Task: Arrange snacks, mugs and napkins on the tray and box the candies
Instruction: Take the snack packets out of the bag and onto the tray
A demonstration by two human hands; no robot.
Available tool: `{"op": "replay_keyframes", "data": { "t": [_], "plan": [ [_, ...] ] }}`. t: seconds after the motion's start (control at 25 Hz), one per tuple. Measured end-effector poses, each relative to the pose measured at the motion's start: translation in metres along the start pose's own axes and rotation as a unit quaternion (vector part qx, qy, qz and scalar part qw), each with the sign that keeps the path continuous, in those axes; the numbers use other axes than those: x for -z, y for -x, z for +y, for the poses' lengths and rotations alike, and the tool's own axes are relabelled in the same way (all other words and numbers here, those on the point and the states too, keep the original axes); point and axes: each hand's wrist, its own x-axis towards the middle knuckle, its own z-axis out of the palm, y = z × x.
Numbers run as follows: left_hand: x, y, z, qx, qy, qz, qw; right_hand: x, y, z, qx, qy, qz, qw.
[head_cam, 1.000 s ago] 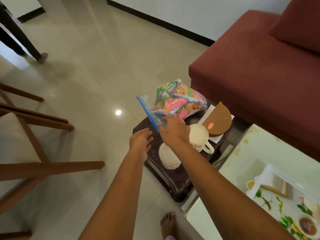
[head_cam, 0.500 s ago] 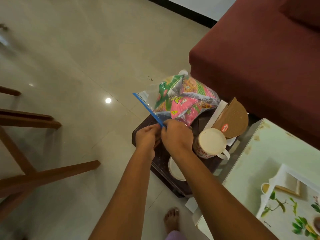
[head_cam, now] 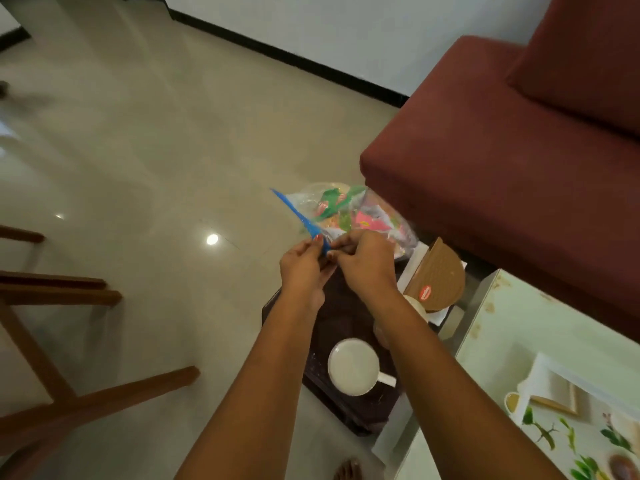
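A clear zip bag [head_cam: 349,216] with a blue seal strip holds several green, pink and orange snack packets. It hangs above the dark brown tray [head_cam: 346,317]. My left hand [head_cam: 304,268] and my right hand [head_cam: 367,261] both pinch the near end of the blue strip, close together. A white mug [head_cam: 353,367] with a handle stands on the tray under my right forearm. A second mug [head_cam: 414,304] is mostly hidden behind that forearm. White napkins [head_cam: 412,263] lie at the tray's far side under a brown half-round box [head_cam: 440,278].
A dark red sofa [head_cam: 502,140] fills the upper right. A pale table top [head_cam: 519,348] with a leaf-patterned picture lies at the lower right. Wooden chair legs [head_cam: 69,407] stand at the left. A bare foot [head_cam: 348,469] rests on the glossy tiled floor.
My left hand came up from the tray and joined my right hand on the bag's blue strip. The bag has risen and blurs with motion.
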Motion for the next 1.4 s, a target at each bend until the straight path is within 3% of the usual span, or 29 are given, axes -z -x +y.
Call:
{"op": "replay_keyframes", "data": {
  "t": [0.16, 0.28, 0.36, 0.44, 0.56, 0.68, 0.84, 1.0, 1.16, 1.28, 1.4],
  "plan": [
    [-0.069, 0.036, 0.055, -0.076, 0.018, -0.084, 0.993, 0.069, 0.000, -0.054, 0.011, -0.207, 0.062, 0.976],
    [-0.116, 0.086, 0.078, -0.155, -0.072, -0.147, 0.974, 0.131, 0.022, -0.079, 0.007, -0.319, 0.075, 0.945],
    [-0.141, 0.127, 0.076, -0.244, -0.181, -0.150, 0.941, 0.171, 0.048, -0.084, -0.008, -0.381, 0.067, 0.922],
    [-0.157, 0.165, 0.062, -0.340, -0.289, -0.153, 0.881, 0.205, 0.084, -0.076, -0.034, -0.423, 0.055, 0.904],
    [-0.166, 0.219, 0.024, -0.418, -0.419, -0.182, 0.785, 0.251, 0.144, -0.051, -0.063, -0.391, 0.087, 0.914],
    [-0.175, 0.279, -0.015, -0.366, -0.445, -0.291, 0.764, 0.304, 0.198, -0.025, -0.102, -0.317, 0.102, 0.937],
    [-0.186, 0.348, -0.075, -0.421, -0.493, -0.293, 0.703, 0.361, 0.255, 0.010, -0.133, -0.195, 0.101, 0.966],
    [-0.196, 0.409, -0.141, -0.388, -0.481, -0.329, 0.714, 0.408, 0.314, 0.054, -0.168, -0.233, 0.099, 0.953],
    [-0.200, 0.439, -0.182, -0.335, -0.452, -0.272, 0.781, 0.422, 0.346, 0.084, -0.136, -0.271, 0.181, 0.935],
    [-0.195, 0.455, -0.200, -0.280, -0.408, -0.267, 0.827, 0.426, 0.363, 0.097, -0.088, -0.196, 0.166, 0.962],
    [-0.202, 0.446, -0.197, -0.203, -0.412, -0.306, 0.834, 0.437, 0.374, 0.099, 0.000, -0.102, 0.099, 0.990]
  ]
}}
